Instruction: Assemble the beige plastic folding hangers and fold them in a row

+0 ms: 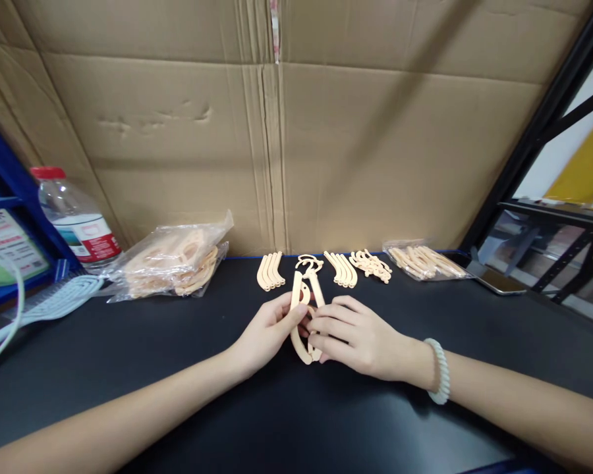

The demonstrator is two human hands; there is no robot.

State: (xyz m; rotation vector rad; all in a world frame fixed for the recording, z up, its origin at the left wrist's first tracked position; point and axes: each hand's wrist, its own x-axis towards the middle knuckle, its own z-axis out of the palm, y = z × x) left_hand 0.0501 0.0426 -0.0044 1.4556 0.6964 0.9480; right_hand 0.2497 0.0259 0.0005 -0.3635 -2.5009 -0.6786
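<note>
Between my hands is a beige plastic folding hanger [299, 339], its two arms folded downward and its curved hook end pointing away from me. My left hand [271, 324] grips the left arm, thumb on top. The fingers of my right hand [353, 334] curl over the right arm and partly hide it. Just beyond lie a row of curved hanger arms [271, 271] on the left and a second row of hanger arms [340, 270] on the right. Beside that second row is a small pile of beige hooks [371, 265].
Clear bags of beige parts [170, 260] lie at the left, and another bag of parts [422, 261] at the right, near a phone [499, 280]. A red-capped bottle [79, 220] and a pale blue hairbrush [64, 299] are far left. Cardboard [375, 131] walls the back of the black table [178, 342].
</note>
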